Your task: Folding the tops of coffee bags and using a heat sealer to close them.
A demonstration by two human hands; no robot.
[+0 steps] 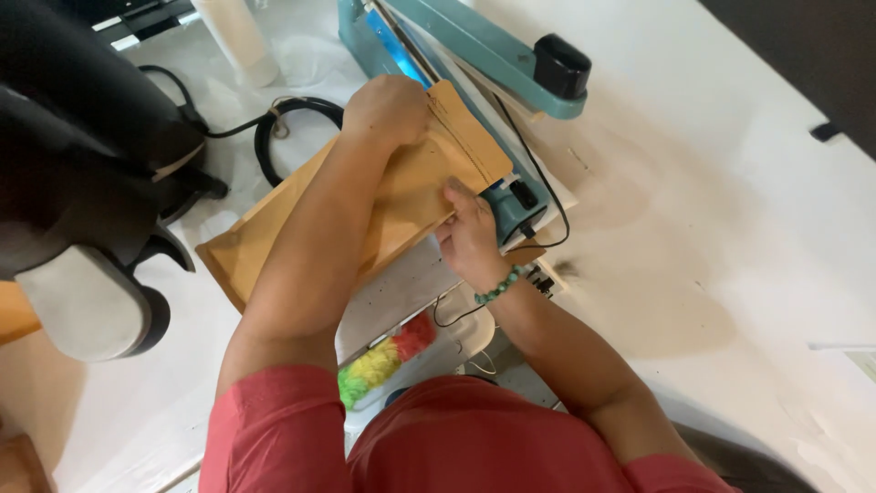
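Red sleeves nearest: you are pinching the brown pouch (401, 196) with left hand (388, 110) and right hand (467, 239); keep it flat under the teal sealer (474, 46).

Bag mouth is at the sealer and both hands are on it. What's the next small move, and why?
Probably press the sealer arm down. The brown paper bag has its open end lying under the raised arm, with the left hand and right hand flattening it.

My left hand (388, 108) and right hand (470, 239) rest on a paper pouch (401, 196) lying across the table (730, 183). The impulse sealer (474, 55) sits at twelve o'clock, a coiled cable (274, 128) at ten, a feather duster (388, 356) at six.
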